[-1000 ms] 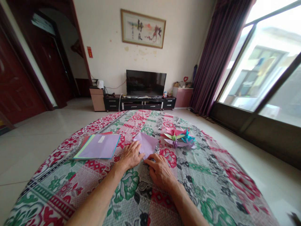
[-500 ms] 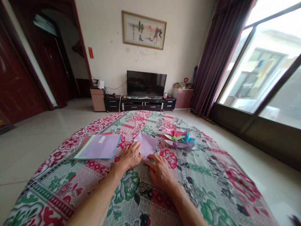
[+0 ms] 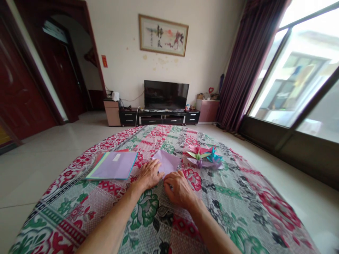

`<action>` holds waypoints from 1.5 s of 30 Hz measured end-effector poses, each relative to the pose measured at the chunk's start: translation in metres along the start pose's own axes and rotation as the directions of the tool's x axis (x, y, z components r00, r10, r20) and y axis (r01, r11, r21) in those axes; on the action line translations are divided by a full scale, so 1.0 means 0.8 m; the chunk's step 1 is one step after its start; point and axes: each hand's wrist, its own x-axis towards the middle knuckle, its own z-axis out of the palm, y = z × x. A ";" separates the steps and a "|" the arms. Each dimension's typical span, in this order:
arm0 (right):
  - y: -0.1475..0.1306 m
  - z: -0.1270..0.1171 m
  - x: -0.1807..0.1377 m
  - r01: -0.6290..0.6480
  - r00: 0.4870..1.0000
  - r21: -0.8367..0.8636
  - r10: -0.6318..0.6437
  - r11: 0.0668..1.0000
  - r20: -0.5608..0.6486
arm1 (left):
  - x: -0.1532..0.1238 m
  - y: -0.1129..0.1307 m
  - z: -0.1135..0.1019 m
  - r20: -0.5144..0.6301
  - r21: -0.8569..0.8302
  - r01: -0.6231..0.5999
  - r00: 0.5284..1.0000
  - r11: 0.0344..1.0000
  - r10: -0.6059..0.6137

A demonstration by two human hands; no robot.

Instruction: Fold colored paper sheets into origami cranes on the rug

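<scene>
A sheet of light purple paper [image 3: 170, 162] lies at the middle of the cloth, one corner toward me, with a faint crease. My left hand [image 3: 150, 173] rests flat on its left edge, fingers stretched out and thumb toward the near corner. At that near corner my right hand [image 3: 178, 187] is closed, its fingers curled over the paper's edge. The exact grip of the fingertips is hidden by the hand. To the right sit several folded paper cranes [image 3: 199, 156] in pink, green, blue and purple. On the left lies a stack of coloured paper sheets [image 3: 113, 167], purple on top.
A patterned floral tablecloth [image 3: 225, 204] covers the round table. Beyond its far edge stand a low black cabinet [image 3: 164, 120] and a television [image 3: 166, 94]. A dark curtain [image 3: 238, 70] and a large window are on the right, with doors on the left.
My right hand's fingers have curled in more at the near corner of the paper. My left hand stays on the left edge. The whole view has shifted slightly.
</scene>
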 end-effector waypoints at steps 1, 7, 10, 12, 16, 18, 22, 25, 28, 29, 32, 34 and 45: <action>0.002 0.002 0.004 -0.009 1.000 -0.005 0.009 1.000 -0.004 | 0.000 0.000 -0.001 -0.003 -0.004 -0.001 1.000 1.000 0.001; 0.013 0.018 0.012 -0.040 0.998 0.041 0.043 0.998 -0.054 | 0.000 -0.002 -0.004 -0.017 -0.014 -0.025 1.000 1.000 0.025; 0.017 0.023 0.008 -0.046 0.996 0.070 0.051 0.997 -0.067 | 0.000 -0.004 -0.002 -0.036 -0.024 -0.033 0.999 0.999 0.032; 0.018 0.025 0.006 -0.027 0.998 0.088 0.032 0.996 -0.058 | 0.002 -0.006 0.000 -0.059 -0.030 -0.044 0.997 0.999 0.042; 0.018 0.025 0.004 0.007 0.998 0.126 0.002 0.992 -0.069 | 0.007 -0.010 0.001 -0.101 -0.049 -0.085 0.992 0.995 0.080; 0.019 0.025 0.004 0.021 0.996 0.138 -0.010 0.990 -0.084 | 0.010 -0.014 0.003 -0.109 -0.063 -0.099 0.990 0.993 0.092; 0.021 0.024 0.005 0.063 0.994 0.154 -0.049 0.986 -0.093 | 0.013 -0.019 0.007 -0.114 -0.052 -0.093 0.990 0.994 0.086; 0.022 0.024 0.006 0.081 0.994 0.156 -0.069 0.984 -0.081 | 0.015 -0.022 0.009 -0.102 -0.045 -0.092 0.991 0.995 0.087; 0.023 0.025 0.007 0.098 0.994 0.152 -0.089 0.983 -0.069 | 0.018 -0.025 0.010 -0.091 -0.063 -0.080 0.993 0.995 0.074; 0.023 0.025 0.007 0.101 0.994 0.152 -0.092 0.983 -0.065 | 0.019 -0.026 0.010 -0.089 -0.072 -0.070 0.994 0.995 0.064; 0.024 0.026 0.007 0.095 0.995 0.156 -0.087 0.983 -0.057 | 0.023 -0.030 0.011 -0.079 -0.094 -0.047 0.996 0.994 0.040; 0.025 0.027 0.007 0.087 0.995 0.162 -0.079 0.983 -0.054 | 0.025 -0.032 0.010 -0.075 -0.104 -0.042 0.997 0.994 0.034; 0.018 0.019 0.007 0.060 0.997 0.201 -0.051 0.978 -0.051 | 0.041 -0.047 0.001 -0.033 -0.179 -0.050 0.998 0.983 0.045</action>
